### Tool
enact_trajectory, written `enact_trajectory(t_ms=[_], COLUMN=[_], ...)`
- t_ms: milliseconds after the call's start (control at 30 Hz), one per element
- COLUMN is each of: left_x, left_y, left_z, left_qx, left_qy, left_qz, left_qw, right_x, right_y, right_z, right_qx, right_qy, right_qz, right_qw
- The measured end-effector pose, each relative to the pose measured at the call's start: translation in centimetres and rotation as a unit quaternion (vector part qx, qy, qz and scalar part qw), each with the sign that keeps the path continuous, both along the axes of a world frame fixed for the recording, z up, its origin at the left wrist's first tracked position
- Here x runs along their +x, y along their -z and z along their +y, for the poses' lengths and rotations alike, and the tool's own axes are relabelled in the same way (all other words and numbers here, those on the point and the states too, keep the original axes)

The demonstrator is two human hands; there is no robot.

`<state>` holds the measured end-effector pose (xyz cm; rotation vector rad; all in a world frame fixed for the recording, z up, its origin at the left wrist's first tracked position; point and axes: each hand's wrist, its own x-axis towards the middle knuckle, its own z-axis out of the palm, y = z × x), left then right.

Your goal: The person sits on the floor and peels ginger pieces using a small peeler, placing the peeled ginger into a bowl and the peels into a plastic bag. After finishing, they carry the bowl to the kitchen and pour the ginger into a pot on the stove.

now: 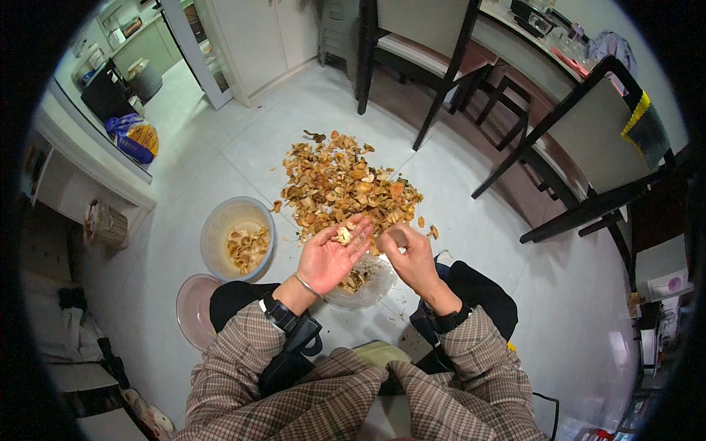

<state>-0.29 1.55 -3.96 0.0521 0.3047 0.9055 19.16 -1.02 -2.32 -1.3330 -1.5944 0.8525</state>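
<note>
My left hand is palm up, with a few small pale mushroom pieces resting on the palm and fingers. To its right, my right hand has its fingers curled in; whether it pinches something cannot be told. Beyond both hands a wide heap of orange-brown mushrooms lies on the tiled floor. Below the hands stands a clear plastic bowl or bag-lined container with dark scraps and trimmings. On the left a bluish plastic tub holds more mushrooms.
A pinkish basin stands by my left knee. Dark-framed chairs and a table are at the upper right. A wicker basket and a blue-and-yellow bag are at the left. Loose mushrooms and crumbs lie around the heap.
</note>
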Motion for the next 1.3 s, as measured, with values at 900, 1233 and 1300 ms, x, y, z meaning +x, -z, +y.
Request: enact_trajectory(t_ms=[900,1233,1300], left_x=[0.0,0.1,0.1], left_y=[0.2,0.3,0.3], left_z=[-0.3,-0.6,-0.6], left_qx=[-0.008,0.03,0.02], left_qy=[0.004,0.028,0.032], left_qz=[-0.022,-0.009,-0.011], left_qw=[1.0,0.999,0.999], right_x=[-0.8,-1.5,-1.5], right_y=[-0.4,-0.7,-0.7], right_z=[0.3,-0.3,-0.4], right_qx=[0.043,0.05,0.026], right_qy=[-0.02,-0.146,-0.142], right_qz=[0.049,0.036,0.08], right_qw=[0.998,0.987,0.986])
